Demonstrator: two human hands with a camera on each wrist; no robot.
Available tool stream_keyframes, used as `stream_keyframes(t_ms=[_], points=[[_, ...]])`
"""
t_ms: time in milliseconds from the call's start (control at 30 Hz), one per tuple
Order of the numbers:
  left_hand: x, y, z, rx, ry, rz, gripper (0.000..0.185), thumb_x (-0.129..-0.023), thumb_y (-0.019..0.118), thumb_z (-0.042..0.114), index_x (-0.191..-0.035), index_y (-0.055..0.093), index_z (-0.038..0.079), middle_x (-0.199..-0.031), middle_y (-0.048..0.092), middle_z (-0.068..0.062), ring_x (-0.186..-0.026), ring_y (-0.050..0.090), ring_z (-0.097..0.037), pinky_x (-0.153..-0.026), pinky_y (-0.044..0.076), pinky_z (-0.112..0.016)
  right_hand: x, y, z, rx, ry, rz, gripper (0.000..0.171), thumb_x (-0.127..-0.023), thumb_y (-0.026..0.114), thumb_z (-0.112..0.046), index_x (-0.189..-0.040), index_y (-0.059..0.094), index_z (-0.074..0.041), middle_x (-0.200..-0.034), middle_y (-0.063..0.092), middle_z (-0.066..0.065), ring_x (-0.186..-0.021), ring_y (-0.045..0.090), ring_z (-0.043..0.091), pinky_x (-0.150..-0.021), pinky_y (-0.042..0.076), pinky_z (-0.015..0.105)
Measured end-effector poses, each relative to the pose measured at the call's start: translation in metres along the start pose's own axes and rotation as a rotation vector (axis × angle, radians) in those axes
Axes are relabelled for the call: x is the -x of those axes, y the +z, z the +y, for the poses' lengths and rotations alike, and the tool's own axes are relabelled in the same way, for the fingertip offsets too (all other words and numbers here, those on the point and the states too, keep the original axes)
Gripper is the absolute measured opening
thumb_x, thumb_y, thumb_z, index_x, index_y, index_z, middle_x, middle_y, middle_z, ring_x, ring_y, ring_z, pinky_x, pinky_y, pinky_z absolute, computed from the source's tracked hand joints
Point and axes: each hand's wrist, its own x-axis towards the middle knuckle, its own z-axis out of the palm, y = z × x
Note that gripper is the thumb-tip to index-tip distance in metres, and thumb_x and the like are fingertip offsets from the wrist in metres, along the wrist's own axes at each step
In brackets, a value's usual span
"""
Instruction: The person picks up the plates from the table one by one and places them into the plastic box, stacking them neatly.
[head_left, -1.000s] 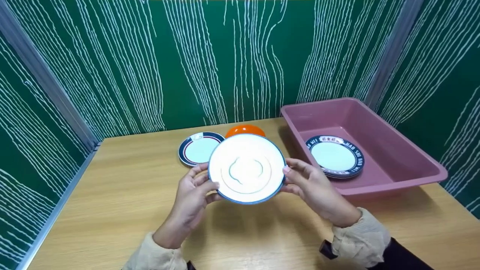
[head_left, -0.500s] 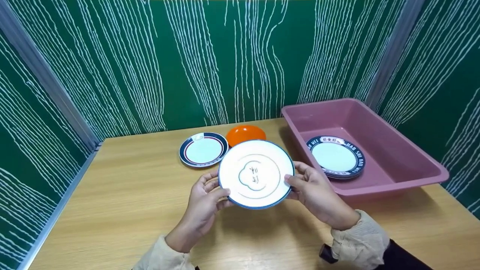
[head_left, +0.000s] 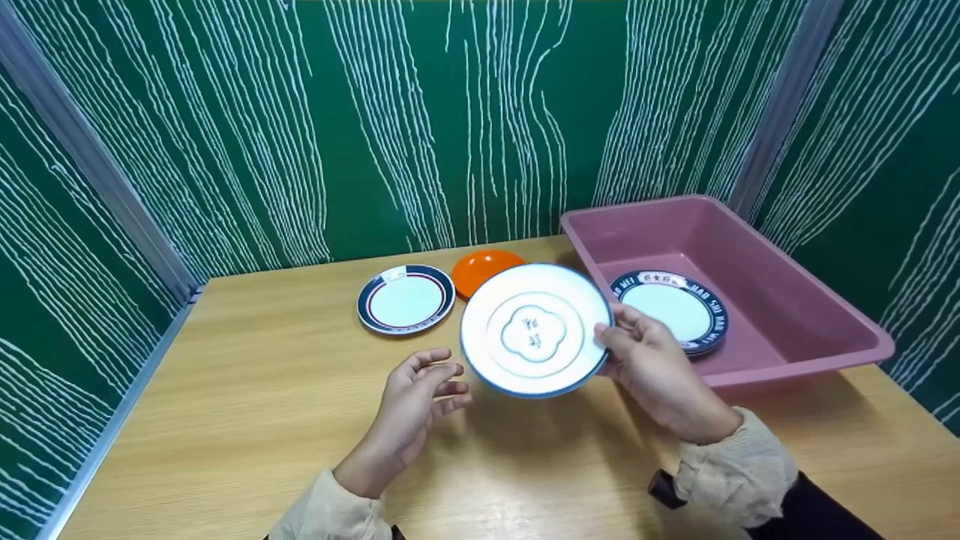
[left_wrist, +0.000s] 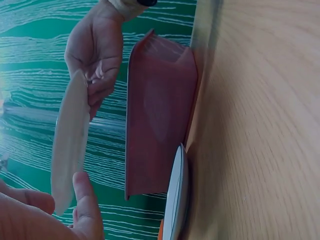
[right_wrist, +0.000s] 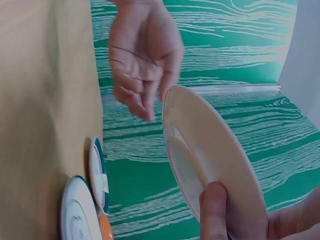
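- Holding a white plate (head_left: 534, 330) with a blue rim, the right hand (head_left: 651, 369) pinches its edge at the plate's 3 o'clock side, thumb on the face, and keeps it tilted above the tabletop (head_left: 225, 420).
- The plate hangs clear of the tabletop, just at 9 o'clock of the pink tub (head_left: 795, 315) and touching nothing but the right hand; a flower-shaped outline and small marks show at its centre.
- The left hand (head_left: 417, 401) hovers near the plate's 8 o'clock edge, fingers loosely spread and holding nothing; the right wrist view shows a clear gap between its fingers and the rim.
- Inside the tub, a short stack of dark-banded plates (head_left: 670, 311) lies on the floor of the tub, partly hidden behind the held plate and the right hand.
- On the tabletop, at 11 o'clock of the held plate, a navy-and-red-rimmed plate (head_left: 405, 298) lies flat, with an orange bowl (head_left: 480, 271) just beside it at its 3 o'clock.
- Judged from how things lie, some plates are already gathered in the tub, one is in the air beside it, and the navy-and-red-rimmed plate and the bowl are outside it.
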Motion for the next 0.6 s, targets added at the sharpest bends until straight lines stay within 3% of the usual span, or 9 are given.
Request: stream_keyframes(t_ms=[167, 367, 600], points=[[-0.012, 0.007, -0.009, -0.012, -0.038, 0.012, 0.030, -0.100, 0.057, 0.003, -0.127, 0.047, -0.005, -0.105, 0.059, -0.014, -0.083, 0.064, -0.022, -0.083, 0.062, -0.035, -0.002, -0.017, -0.012, -0.020, -0.031, 0.048, 0.052, -0.110, 0.042, -0.014, -0.154, 0.025, 0.006, -0.125, 0.060, 0.015, -0.095, 0.066, 0.015, -0.084, 0.059, 0.028], [-0.029, 0.014, -0.022, -0.045, -0.085, 0.028, 0.035, -0.099, 0.057, -0.002, -0.131, 0.045, -0.007, -0.102, 0.057, -0.012, -0.079, 0.059, -0.020, -0.076, 0.061, -0.030, -0.004, -0.035, -0.023, -0.035, -0.031, 0.097, 0.056, -0.110, 0.045, -0.026, -0.156, 0.027, 0.001, -0.133, 0.054, 0.010, -0.097, 0.062, 0.012, -0.079, 0.056, 0.023], [-0.062, 0.009, -0.019, -0.102, -0.163, 0.070, 0.043, -0.095, 0.056, -0.007, -0.136, 0.043, -0.006, -0.105, 0.054, -0.014, -0.079, 0.057, -0.020, -0.075, 0.060, -0.031, -0.008, -0.056, -0.028, -0.111, -0.039, 0.138, 0.059, -0.108, 0.049, -0.033, -0.156, 0.031, -0.004, -0.132, 0.053, 0.009, -0.100, 0.059, 0.016, -0.080, 0.056, 0.024]])
